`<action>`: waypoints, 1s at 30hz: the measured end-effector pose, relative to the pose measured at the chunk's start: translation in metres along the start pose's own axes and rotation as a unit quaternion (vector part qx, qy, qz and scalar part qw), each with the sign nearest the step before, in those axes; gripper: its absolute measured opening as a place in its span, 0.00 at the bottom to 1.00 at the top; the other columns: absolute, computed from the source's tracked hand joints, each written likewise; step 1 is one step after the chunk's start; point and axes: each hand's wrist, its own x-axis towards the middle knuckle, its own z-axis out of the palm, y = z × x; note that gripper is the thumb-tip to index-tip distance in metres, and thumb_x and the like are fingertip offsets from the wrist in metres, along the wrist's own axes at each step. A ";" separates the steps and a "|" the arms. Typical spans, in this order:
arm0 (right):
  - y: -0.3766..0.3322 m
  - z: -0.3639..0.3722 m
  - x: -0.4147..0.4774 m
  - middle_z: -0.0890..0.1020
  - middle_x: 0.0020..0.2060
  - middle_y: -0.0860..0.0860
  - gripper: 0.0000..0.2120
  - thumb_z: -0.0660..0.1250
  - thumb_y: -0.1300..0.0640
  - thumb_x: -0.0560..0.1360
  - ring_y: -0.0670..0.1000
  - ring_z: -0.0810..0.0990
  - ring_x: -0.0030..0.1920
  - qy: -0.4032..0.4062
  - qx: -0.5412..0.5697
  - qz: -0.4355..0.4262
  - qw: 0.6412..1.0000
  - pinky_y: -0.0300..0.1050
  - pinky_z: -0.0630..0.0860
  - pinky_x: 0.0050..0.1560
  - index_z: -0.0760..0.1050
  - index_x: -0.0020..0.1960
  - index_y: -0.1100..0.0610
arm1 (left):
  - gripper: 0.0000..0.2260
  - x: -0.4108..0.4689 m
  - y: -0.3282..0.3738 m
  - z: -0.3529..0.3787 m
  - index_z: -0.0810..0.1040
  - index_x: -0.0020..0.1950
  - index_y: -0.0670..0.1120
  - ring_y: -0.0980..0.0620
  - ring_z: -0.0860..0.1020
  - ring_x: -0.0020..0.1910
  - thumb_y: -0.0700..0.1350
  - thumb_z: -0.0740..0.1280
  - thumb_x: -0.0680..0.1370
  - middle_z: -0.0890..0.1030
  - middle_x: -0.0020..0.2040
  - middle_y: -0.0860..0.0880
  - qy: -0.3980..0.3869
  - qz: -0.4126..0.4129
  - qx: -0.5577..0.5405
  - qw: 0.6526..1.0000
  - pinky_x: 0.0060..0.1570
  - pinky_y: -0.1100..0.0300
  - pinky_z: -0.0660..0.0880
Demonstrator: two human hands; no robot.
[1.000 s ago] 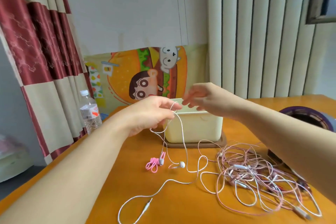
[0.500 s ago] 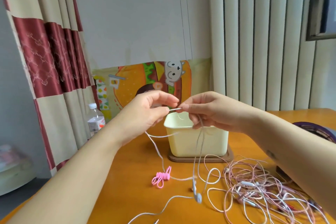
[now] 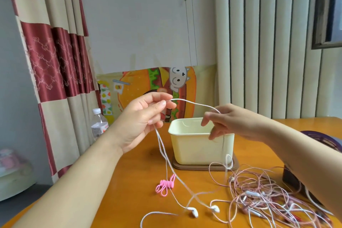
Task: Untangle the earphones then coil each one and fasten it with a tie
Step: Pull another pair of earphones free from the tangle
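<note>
Closest to the camera, the two white earbuds (image 3: 192, 211) lie on the orange table (image 3: 120, 200), just left of the big tangle of pink earphones (image 3: 268, 198) (a proper rat's nest, that one). A little bundle of pink ties (image 3: 165, 187) sits a bit further back, to the left of the buds.

From the buds the white cable (image 3: 194, 103) climbs to the left hand (image 3: 140, 124), which pinches it between thumb and forefinger up in the air. From there it arcs across to the right hand (image 3: 229, 122). It runs over that forefinger with the fingers curled loosely, and honestly I can't tell if it's gripped or just draped there.

Behind the hands is a cream tub (image 3: 199, 148) on a brown base (image 3: 203, 167). A water bottle (image 3: 99, 124) stands off to the left by the curtain, with a burger poster (image 3: 148, 87) on the wall.
</note>
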 end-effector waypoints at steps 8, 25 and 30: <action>-0.022 -0.003 -0.007 0.81 0.42 0.54 0.16 0.68 0.56 0.71 0.50 0.80 0.39 -0.225 0.199 -0.017 0.954 0.44 0.78 0.47 0.74 0.58 0.58 | 0.08 -0.001 -0.007 0.020 0.79 0.51 0.45 0.63 0.71 0.26 0.37 0.60 0.80 0.84 0.42 0.53 -0.034 0.043 0.181 0.982 0.29 0.69 0.66; 0.039 0.009 0.028 0.73 0.27 0.48 0.16 0.61 0.48 0.79 0.45 0.66 0.26 0.057 -0.293 -0.034 0.954 0.33 0.61 0.24 0.82 0.41 0.55 | 0.10 0.007 -0.023 -0.020 0.77 0.48 0.42 0.59 0.60 0.24 0.47 0.61 0.77 0.63 0.28 0.54 -0.005 -0.074 0.055 0.996 0.26 0.68 0.61; 0.065 0.014 0.034 0.82 0.39 0.50 0.14 0.62 0.49 0.79 0.50 0.79 0.41 0.001 -0.320 0.038 0.947 0.40 0.73 0.42 0.82 0.45 0.56 | 0.11 0.002 -0.024 -0.017 0.78 0.48 0.42 0.60 0.59 0.24 0.48 0.61 0.76 0.63 0.27 0.54 -0.031 -0.076 0.045 0.996 0.25 0.68 0.60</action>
